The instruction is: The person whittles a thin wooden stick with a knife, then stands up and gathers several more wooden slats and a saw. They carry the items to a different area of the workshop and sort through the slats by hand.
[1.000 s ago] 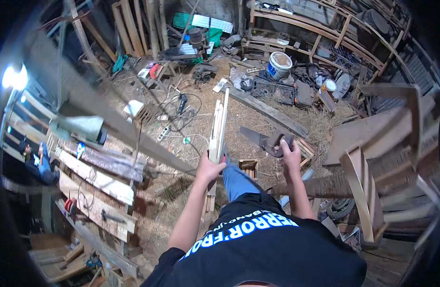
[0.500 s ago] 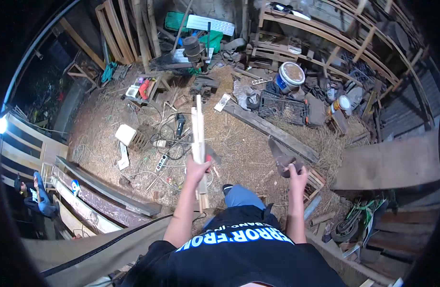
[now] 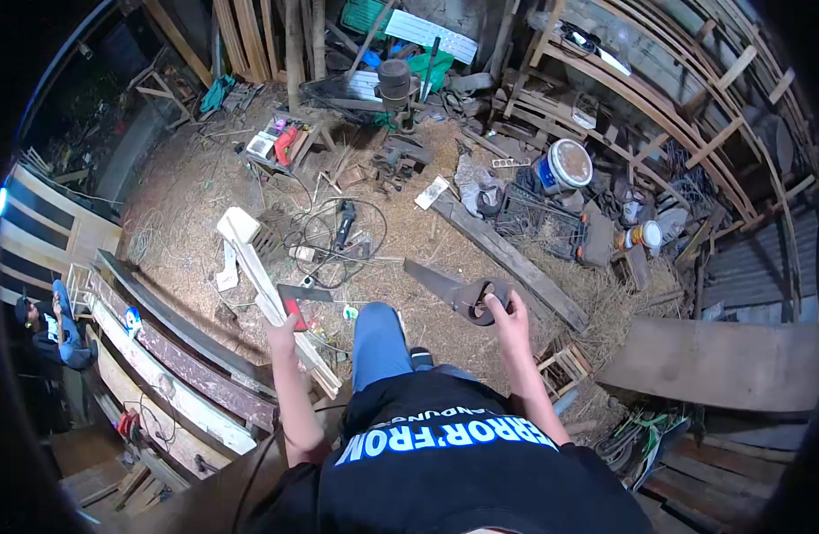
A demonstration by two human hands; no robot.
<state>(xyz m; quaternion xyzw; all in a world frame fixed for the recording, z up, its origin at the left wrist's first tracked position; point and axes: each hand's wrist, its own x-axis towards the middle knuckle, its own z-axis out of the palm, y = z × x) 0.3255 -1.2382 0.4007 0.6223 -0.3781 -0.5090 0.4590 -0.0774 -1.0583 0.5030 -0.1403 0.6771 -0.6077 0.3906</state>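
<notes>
My left hand (image 3: 282, 331) grips a bundle of long pale wooden strips (image 3: 263, 287) that points away to the upper left; a small dark tool with a red handle (image 3: 295, 301) sits against the strips at the hand. My right hand (image 3: 507, 313) holds a hand saw (image 3: 450, 288) by its dark handle, the blade pointing left over the sawdust floor. My leg in blue jeans (image 3: 377, 343) steps forward between the two hands.
Sawdust floor littered with cables (image 3: 325, 240), a power tool (image 3: 343, 221), a long plank (image 3: 507, 258), a white bucket (image 3: 565, 165) and a crate. Stacked boards (image 3: 174, 356) lie at left, curved wooden frames (image 3: 659, 98) at right. Another person (image 3: 49, 325) sits far left.
The view has swung right. The strip bundle in my left hand has tilted from pointing straight ahead to the upper left, and the saw in my right hand has come lower and nearer.
</notes>
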